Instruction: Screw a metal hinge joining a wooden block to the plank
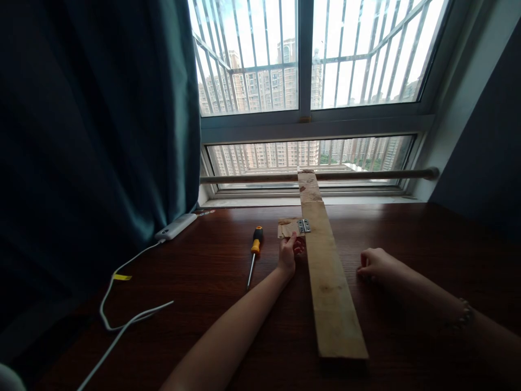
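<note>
A long wooden plank (329, 271) lies lengthwise on the dark wooden table, its far end by the window rail. To its left is a small wooden piece (287, 226), with a metal hinge (303, 226) spanning the two. My left hand (288, 254) grips the small piece at its near edge, thumb on top and fingers curled below. Right of the plank, apart from it, my right hand (375, 264) rests low over the table with its fingers curled closed; whatever they hold, if anything, is hidden. A yellow and black screwdriver (255, 250) lies left of my left hand.
A white power strip (177, 226) with a white cable (106, 304) lies on the left side of the table (195, 271), beside a dark blue curtain (163, 136). A horizontal rail (374, 174) crosses before the window at the back.
</note>
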Demonstrator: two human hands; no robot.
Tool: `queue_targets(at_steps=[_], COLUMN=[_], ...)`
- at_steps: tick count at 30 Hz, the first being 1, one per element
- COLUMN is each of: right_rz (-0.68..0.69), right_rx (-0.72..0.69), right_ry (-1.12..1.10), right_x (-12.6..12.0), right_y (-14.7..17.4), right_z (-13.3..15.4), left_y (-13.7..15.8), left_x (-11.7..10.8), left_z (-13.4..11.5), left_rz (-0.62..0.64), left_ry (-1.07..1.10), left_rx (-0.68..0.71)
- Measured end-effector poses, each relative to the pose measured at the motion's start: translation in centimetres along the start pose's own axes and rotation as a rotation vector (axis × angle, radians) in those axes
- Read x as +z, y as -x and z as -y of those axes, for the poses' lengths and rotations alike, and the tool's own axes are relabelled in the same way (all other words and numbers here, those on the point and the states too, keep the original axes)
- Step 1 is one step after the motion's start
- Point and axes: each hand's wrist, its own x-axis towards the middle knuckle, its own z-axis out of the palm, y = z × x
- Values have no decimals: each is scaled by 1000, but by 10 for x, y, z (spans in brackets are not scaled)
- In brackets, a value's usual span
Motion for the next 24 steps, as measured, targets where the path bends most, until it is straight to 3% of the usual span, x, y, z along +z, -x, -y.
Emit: queue_targets(at_steps=[6, 8, 12, 14, 19, 24], right_rz=[18, -84, -442, -563, -645, -709], right_rx=[-28, -140, -457, -537, -606, -626], right_ry=[-66, -94, -270, -362, -387, -326], right_x=[3, -4, -17, -17, 0, 11], right_y=[-1, 0, 0, -6, -27, -34], right_z=[7, 19, 57, 79, 116, 124], left_y=[-1, -1, 0, 0, 0, 3], left_x=[0, -1, -1, -1, -1, 1], left_z=[1, 1, 1, 1, 0, -1], left_rz=[18, 23, 12, 17, 23, 19], left_ry=[2, 5, 14, 17, 17, 22], left_rx=[8, 5, -6, -3, 4, 12])
